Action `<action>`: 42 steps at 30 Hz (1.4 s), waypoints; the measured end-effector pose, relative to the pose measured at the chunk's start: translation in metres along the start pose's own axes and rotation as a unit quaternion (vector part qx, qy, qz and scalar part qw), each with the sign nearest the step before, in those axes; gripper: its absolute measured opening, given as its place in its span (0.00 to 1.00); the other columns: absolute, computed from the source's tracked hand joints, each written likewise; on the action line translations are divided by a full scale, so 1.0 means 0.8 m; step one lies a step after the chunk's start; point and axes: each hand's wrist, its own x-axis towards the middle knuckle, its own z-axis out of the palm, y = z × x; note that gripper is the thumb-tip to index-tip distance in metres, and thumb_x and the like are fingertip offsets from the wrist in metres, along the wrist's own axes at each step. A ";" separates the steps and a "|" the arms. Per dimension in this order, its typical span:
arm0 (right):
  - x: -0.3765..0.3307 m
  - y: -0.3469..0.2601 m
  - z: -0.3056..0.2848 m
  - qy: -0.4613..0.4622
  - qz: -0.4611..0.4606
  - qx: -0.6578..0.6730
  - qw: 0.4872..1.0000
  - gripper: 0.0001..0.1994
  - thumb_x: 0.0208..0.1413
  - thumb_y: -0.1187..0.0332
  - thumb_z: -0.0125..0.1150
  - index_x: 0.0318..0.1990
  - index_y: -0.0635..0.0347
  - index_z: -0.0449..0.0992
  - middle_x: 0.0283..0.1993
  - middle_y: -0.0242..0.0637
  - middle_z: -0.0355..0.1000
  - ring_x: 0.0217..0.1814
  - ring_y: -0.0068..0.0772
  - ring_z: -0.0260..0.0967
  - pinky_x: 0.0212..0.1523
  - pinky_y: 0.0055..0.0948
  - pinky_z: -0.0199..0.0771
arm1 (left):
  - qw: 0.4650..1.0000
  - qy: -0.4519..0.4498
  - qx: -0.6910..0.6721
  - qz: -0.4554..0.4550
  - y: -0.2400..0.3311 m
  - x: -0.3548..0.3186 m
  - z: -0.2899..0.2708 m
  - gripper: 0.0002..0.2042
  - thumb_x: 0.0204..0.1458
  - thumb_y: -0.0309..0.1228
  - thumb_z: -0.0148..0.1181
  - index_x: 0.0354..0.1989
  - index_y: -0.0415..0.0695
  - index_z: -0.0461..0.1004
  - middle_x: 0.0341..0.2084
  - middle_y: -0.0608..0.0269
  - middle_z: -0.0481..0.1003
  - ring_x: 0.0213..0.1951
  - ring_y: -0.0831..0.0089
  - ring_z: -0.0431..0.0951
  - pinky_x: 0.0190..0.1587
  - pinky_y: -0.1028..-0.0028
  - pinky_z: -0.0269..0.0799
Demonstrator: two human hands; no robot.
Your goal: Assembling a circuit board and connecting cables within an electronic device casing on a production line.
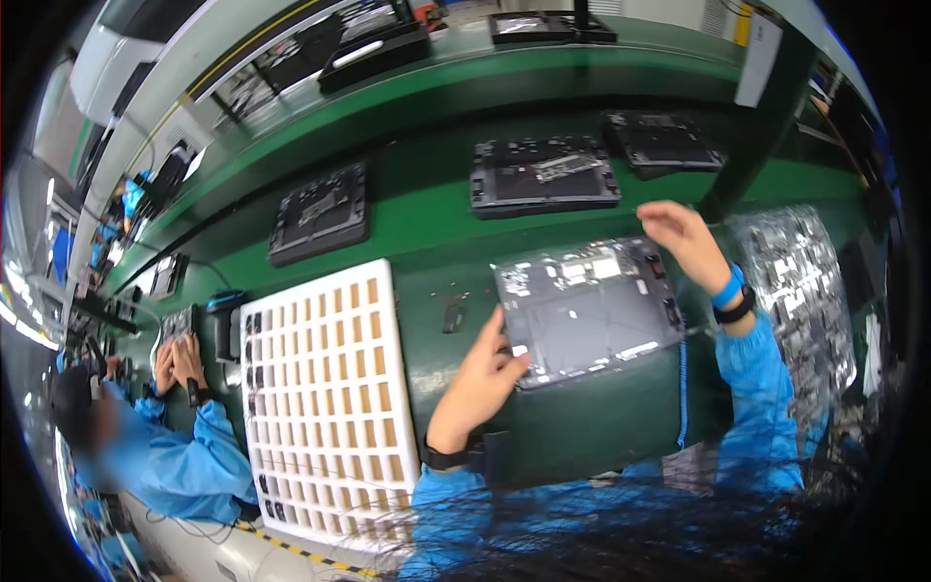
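In front of me on the green bench lies a flat grey device housing (592,325), with a circuit board along its far side and shiny film-like reflections on it. My left hand (480,376) grips its near left edge, thumb on the top face and index finger along the side. Over its far right corner hovers my right hand (682,242), fingers loosely bent and apart, nothing visible in them. A blue band and a black strap circle that wrist. Just left of the housing lie a small dark part (453,315) and tiny loose bits.
A white compartment tray (391,335) stands left, a few dark parts in its cells. Similar housings (325,209) (543,184) (664,141) lie farther back. At right are silvery packed parts (800,291) and a blue coiled cord (683,398). A co-worker (184,451) works far left.
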 end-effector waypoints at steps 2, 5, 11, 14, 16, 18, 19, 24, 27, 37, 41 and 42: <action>-0.023 0.001 0.011 -0.012 -0.091 -0.160 0.983 0.17 0.62 0.66 0.64 0.54 0.66 0.77 0.55 0.43 0.76 0.59 0.40 0.73 0.62 0.34 0.69 | 0.987 0.051 0.150 0.013 0.012 0.003 0.005 0.33 0.61 0.31 0.63 0.73 0.39 0.57 0.56 0.43 0.70 0.47 0.60 0.78 0.51 0.67 0.74; -0.043 0.007 0.031 -0.009 -0.099 -0.205 0.974 0.17 0.61 0.66 0.64 0.55 0.66 0.76 0.59 0.46 0.71 0.64 0.50 0.65 0.66 0.38 0.63 | 0.873 0.273 0.389 0.106 0.026 0.013 -0.008 0.20 0.58 0.32 0.64 0.57 0.36 0.73 0.44 0.48 0.72 0.45 0.53 0.77 0.49 0.62 0.75; -0.061 -0.006 0.050 0.035 -0.106 -0.226 0.968 0.14 0.59 0.68 0.65 0.50 0.65 0.76 0.54 0.44 0.72 0.58 0.48 0.66 0.62 0.38 0.65 | 0.888 0.321 0.326 0.050 -0.017 0.043 -0.044 0.14 0.52 0.27 0.69 0.47 0.38 0.81 0.38 0.49 0.79 0.39 0.53 0.82 0.41 0.61 0.77; -0.068 -0.012 0.047 0.020 -0.079 -0.227 0.971 0.13 0.59 0.67 0.65 0.47 0.65 0.76 0.51 0.43 0.73 0.56 0.49 0.67 0.60 0.39 0.65 | 0.897 0.315 0.309 0.031 -0.002 0.039 -0.045 0.17 0.48 0.26 0.74 0.46 0.35 0.81 0.28 0.57 0.80 0.30 0.69 0.78 0.35 0.70 0.75; -0.072 -0.011 0.045 0.017 -0.094 -0.233 0.968 0.13 0.59 0.66 0.65 0.47 0.65 0.76 0.51 0.43 0.73 0.56 0.50 0.68 0.61 0.41 0.64 | 0.894 0.332 0.300 0.031 0.005 0.042 -0.044 0.18 0.47 0.27 0.75 0.46 0.36 0.81 0.25 0.62 0.77 0.28 0.75 0.74 0.32 0.73 0.72; -0.069 -0.006 0.048 0.006 -0.092 -0.232 0.968 0.15 0.60 0.63 0.65 0.49 0.64 0.77 0.52 0.44 0.73 0.58 0.49 0.67 0.65 0.44 0.61 | 0.898 0.339 0.281 0.017 0.011 0.046 -0.043 0.16 0.51 0.30 0.73 0.46 0.36 0.80 0.25 0.64 0.77 0.28 0.78 0.73 0.32 0.75 0.70; -0.067 -0.004 0.052 0.002 -0.125 -0.272 0.954 0.17 0.60 0.62 0.65 0.51 0.63 0.77 0.53 0.44 0.73 0.59 0.49 0.67 0.66 0.46 0.59 | 0.900 0.333 0.281 0.014 0.006 0.049 -0.045 0.16 0.51 0.30 0.73 0.46 0.36 0.80 0.25 0.64 0.77 0.28 0.78 0.73 0.32 0.75 0.70; -0.062 -0.006 0.060 -0.024 -0.167 -0.294 0.941 0.17 0.59 0.61 0.66 0.51 0.61 0.80 0.52 0.41 0.75 0.58 0.46 0.69 0.68 0.47 0.57 | 0.917 0.352 0.150 0.110 0.017 0.050 -0.032 0.15 0.61 0.37 0.66 0.45 0.36 0.80 0.27 0.62 0.79 0.30 0.79 0.75 0.34 0.76 0.69; -0.061 -0.005 0.059 -0.027 -0.176 -0.233 0.956 0.15 0.57 0.63 0.68 0.48 0.60 0.82 0.49 0.39 0.77 0.54 0.44 0.71 0.64 0.43 0.61 | 0.942 0.303 0.093 0.113 0.030 0.052 -0.009 0.11 0.62 0.33 0.64 0.43 0.35 0.79 0.30 0.61 0.80 0.33 0.78 0.78 0.39 0.77 0.72; -0.074 -0.004 0.049 -0.103 -0.137 -0.153 0.973 0.09 0.54 0.68 0.71 0.40 0.61 0.84 0.45 0.37 0.78 0.45 0.40 0.74 0.53 0.38 0.67 | 0.995 0.085 0.042 0.017 0.048 0.053 0.043 0.10 0.63 0.30 0.61 0.49 0.38 0.80 0.30 0.65 0.78 0.33 0.80 0.75 0.36 0.79 0.70; -0.077 -0.009 0.052 -0.089 -0.166 -0.140 0.972 0.08 0.53 0.71 0.71 0.40 0.60 0.83 0.45 0.38 0.79 0.46 0.41 0.75 0.56 0.38 0.67 | 0.996 0.070 0.055 0.015 0.040 0.053 0.057 0.09 0.63 0.28 0.61 0.47 0.36 0.80 0.31 0.64 0.79 0.34 0.80 0.76 0.38 0.79 0.71; -0.079 -0.009 0.053 -0.083 -0.177 -0.131 0.972 0.07 0.53 0.72 0.71 0.39 0.61 0.83 0.46 0.39 0.79 0.47 0.41 0.75 0.57 0.38 0.67 | 0.996 0.072 0.046 0.024 0.039 0.054 0.059 0.09 0.63 0.28 0.62 0.46 0.35 0.79 0.31 0.64 0.79 0.35 0.79 0.76 0.39 0.78 0.72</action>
